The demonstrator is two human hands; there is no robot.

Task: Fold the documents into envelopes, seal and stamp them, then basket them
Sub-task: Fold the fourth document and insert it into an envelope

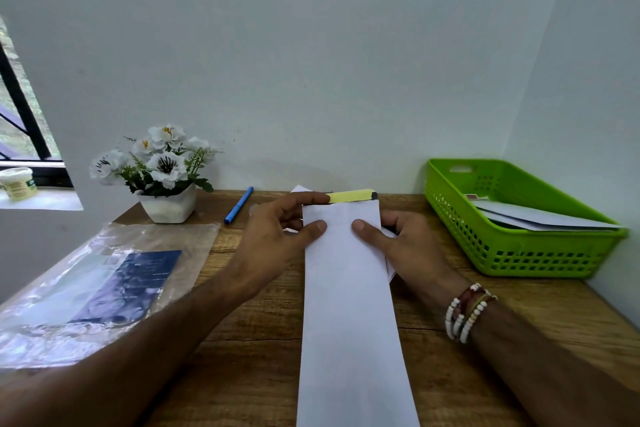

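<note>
On the wooden table [249,340], a long white envelope [349,322] lies in the middle. A green basket [519,253] with more mail sits at the right. The left hand [273,236] and right hand [408,246] both pinch the envelope's far end, thumbs on top, near a yellow strip [349,196].

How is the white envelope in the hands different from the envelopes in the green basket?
The white envelope lies on the table, gripped by the left hand and right hand; the basket envelopes lie stacked in the green basket, untouched. The white envelope shows a yellow strip at its far end; the basket envelopes show none. One basket envelope seems stamped; the held one shows no stamp. All are white.
</note>
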